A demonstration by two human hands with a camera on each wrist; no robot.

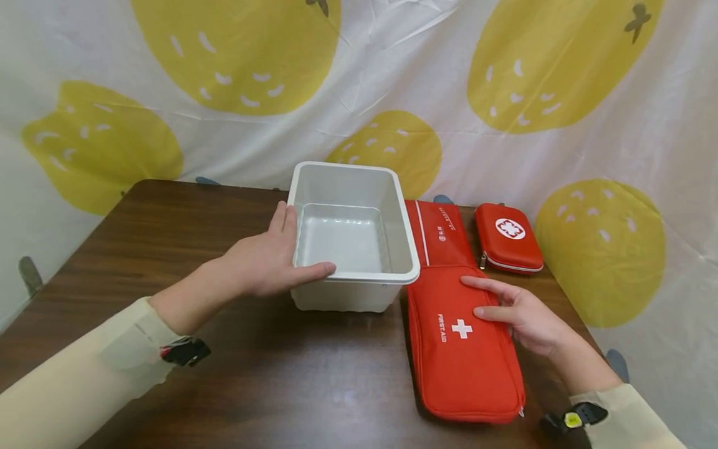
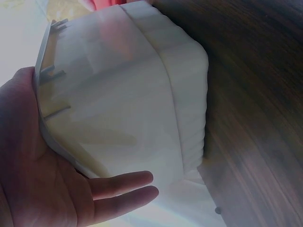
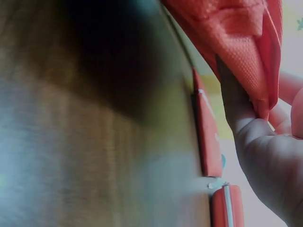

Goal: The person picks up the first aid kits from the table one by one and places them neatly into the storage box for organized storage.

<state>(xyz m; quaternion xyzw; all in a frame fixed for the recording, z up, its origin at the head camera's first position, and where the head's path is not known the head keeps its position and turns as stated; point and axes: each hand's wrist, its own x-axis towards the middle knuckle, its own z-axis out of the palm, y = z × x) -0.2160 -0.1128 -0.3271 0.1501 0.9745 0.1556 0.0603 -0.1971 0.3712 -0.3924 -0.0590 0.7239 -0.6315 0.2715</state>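
A white plastic bin (image 1: 336,293) stands on the brown table. My left hand (image 1: 263,259) rests against its near-left corner, the thumb over the front rim and the straight fingers along the left side. In the left wrist view, two extended fingers (image 2: 125,182) lie beside the outer wall. A red first aid pouch (image 1: 465,374) with a white cross is right of the bin. My right hand (image 1: 527,315) pinches its right edge, with fingers on top and part of the hand underneath. In the right wrist view the pouch (image 3: 232,38) appears raised off the table.
Behind the pouch lies a flat red packet (image 1: 445,234), partly covered by it. A hard red zip case (image 1: 507,237) with a white emblem sits at the table's far right. A lemon-printed curtain (image 1: 381,81) hangs along the back of the table (image 1: 280,374).
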